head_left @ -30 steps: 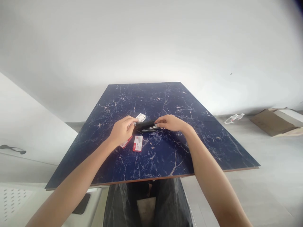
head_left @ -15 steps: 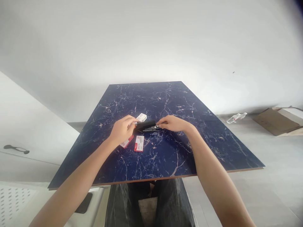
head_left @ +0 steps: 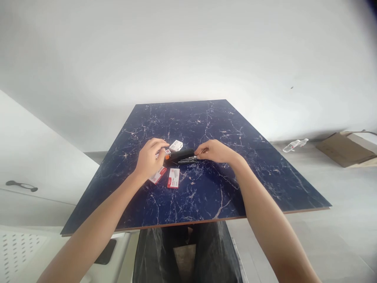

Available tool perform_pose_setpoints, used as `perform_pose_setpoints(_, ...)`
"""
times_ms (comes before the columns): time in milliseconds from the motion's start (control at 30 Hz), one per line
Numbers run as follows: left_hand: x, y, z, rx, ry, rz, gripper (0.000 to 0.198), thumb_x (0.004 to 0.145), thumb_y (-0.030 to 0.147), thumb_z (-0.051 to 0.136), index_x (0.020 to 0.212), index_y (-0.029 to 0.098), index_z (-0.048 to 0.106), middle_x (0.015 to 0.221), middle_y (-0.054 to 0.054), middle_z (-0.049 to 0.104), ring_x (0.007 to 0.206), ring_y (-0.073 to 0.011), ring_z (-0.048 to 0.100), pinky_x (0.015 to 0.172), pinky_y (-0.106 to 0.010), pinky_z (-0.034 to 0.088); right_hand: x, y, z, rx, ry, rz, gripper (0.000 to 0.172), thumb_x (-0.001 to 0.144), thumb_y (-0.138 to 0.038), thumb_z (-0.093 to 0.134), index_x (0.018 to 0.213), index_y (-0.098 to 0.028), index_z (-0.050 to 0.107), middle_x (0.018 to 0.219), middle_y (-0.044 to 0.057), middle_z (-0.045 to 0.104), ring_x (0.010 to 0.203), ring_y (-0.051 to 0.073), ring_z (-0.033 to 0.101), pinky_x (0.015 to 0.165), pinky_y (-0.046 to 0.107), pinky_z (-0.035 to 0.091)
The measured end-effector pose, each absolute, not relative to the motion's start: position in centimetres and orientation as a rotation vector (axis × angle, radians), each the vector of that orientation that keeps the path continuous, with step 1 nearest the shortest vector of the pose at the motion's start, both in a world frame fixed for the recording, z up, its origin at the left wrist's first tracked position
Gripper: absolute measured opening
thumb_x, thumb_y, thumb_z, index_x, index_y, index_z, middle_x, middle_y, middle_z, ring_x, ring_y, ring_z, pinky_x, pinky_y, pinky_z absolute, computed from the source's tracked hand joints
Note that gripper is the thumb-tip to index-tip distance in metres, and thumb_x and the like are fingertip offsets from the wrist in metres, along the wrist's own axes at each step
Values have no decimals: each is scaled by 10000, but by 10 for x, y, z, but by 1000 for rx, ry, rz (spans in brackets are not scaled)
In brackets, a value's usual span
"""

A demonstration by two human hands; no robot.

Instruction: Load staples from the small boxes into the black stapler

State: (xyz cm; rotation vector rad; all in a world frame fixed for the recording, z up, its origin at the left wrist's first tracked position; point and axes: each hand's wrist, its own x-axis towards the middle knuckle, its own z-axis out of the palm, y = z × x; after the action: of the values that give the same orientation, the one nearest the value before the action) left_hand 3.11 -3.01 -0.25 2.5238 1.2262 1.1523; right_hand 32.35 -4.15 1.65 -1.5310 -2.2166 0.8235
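Left hand (head_left: 149, 159): thumb and fingers parted, gripping nothing, at the left end of a black stapler (head_left: 182, 154). Right hand (head_left: 216, 151): thumb and fingertips pinched on the stapler's right end. The stapler lies crosswise between the hands, an orange part showing at its left end and a metal strip along its near side.

Just beyond the stapler is a white box (head_left: 176, 146); a further small box (head_left: 167, 151) is partly hidden by the left fingers. On the near side lie two red-and-white boxes, the left one (head_left: 158, 175) near the left wrist, the right one (head_left: 173, 179) flat. All rest on a blue marbled table (head_left: 188, 122).

Floor, far right: clear bottle (head_left: 294, 145), cardboard box (head_left: 335, 151).
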Motion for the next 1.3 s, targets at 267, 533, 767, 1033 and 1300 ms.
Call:
perform_pose_setpoints(267,33,-31,-3,2571,1185,1094,252,959,178,474,1051,217,705,1160,-63,684,1106,-222,624,963,-394,515,323,-41,11,-1524,-2263,763,215,813,-302,703,1010,-262,781,1002,13,776,877,199,710,792,291,552)
perform_pose_setpoints(533,36,-30,-7,2592,1150,1022,253,949,176,473,1050,216,702,1137,-66,690,1102,-230,616,996,-411,486,319,-43,11,-1531,-2291,691,115,797,-273,693,884,-253,765,930,-5,767,858,188,697,764,278,516)
perform_pose_setpoints(767,42,-32,-13,2584,1136,836,298,988,289,451,1175,204,666,1110,-78,700,1045,-252,590,912,-417,489,315,-43,8,-1534,-2308,640,112,777,-259,707,882,-245,743,931,-4,759,860,182,687,746,265,497)
perform_pose_setpoints(1033,30,-27,-8,2694,1081,626,490,915,370,594,1380,218,563,1155,-102,695,1070,-289,569,895,-440,479,332,-46,19,-1676,-2284,665,266,787,-408,722,1003,-257,680,1023,38,739,845,215,679,704,314,503)
perform_pose_setpoints(1300,11,-16,-3,2749,1030,464,480,880,395,649,1345,279,618,1152,-85,712,1098,-288,596,907,-425,486,338,-51,22,-1710,-2359,608,301,795,-399,719,1068,-277,689,1071,47,728,875,241,673,727,332,501)
